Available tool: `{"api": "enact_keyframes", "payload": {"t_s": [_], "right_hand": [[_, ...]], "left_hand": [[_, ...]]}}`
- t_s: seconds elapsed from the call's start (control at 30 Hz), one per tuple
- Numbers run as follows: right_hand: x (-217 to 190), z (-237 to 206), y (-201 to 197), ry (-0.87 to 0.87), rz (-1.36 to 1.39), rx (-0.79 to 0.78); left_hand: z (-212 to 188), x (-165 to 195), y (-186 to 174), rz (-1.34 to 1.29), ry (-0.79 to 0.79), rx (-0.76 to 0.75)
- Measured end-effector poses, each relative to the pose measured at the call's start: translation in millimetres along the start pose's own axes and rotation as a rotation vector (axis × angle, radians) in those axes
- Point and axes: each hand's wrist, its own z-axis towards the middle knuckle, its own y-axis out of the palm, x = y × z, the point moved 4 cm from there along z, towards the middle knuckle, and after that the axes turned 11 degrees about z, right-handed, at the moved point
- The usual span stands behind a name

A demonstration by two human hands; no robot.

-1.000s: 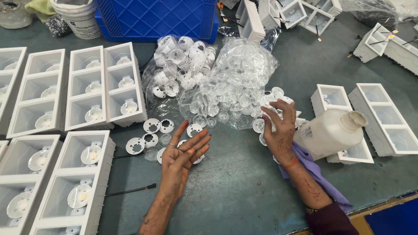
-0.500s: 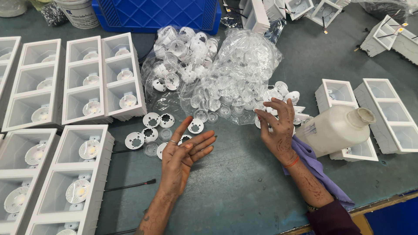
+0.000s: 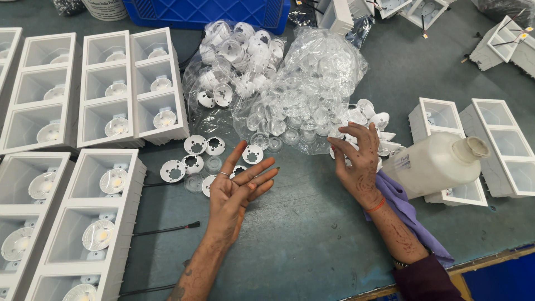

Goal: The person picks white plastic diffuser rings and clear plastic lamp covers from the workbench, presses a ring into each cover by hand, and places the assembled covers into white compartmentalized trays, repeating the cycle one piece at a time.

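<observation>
resting palm-up at lower centre, the left hand is lying open and empty beside loose white rings. the right hand, fingers spread, is perhaps touching lenses spilling from the clear bag. since the earlier frame it is lifting slightly.

Glossy clear plastic lenses; matt white housings; purple cloth.

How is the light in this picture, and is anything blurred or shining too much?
Head view: light is even and soft, with only faint shadows under the left hand and right hand; the clear plastic bags show white glare; hands and white housings are sharp; edges bend slightly, as from a wide lens.
</observation>
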Motion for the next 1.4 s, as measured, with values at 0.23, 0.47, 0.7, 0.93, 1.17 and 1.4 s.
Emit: {"api": "enact_keyframes", "payload": {"t_s": [0.23,0.47,0.7,0.93,1.17,1.4], "right_hand": [[-6,1,2,-0.024,0.008,-0.028],[-4,-3,12,0.005,0.116,-0.13],[-17,1,31,-0.018,0.201,-0.381],[-23,6,31,0.078,0.176,-0.446],[-26,0,31,0.184,0.249,-0.478],[-24,-5,32,0.057,0.233,-0.486]], "left_hand": [[2,-3,-1,0.029,-0.022,0.016],[4,0,-14,0.321,0.003,0.154],[-1,34,-19,1.176,0.36,0.2],[-7,35,-11,1.288,0.263,-0.106],[-6,22,-2,1.401,0.345,-0.097],[-5,21,-5,1.43,0.439,0.054]]}}
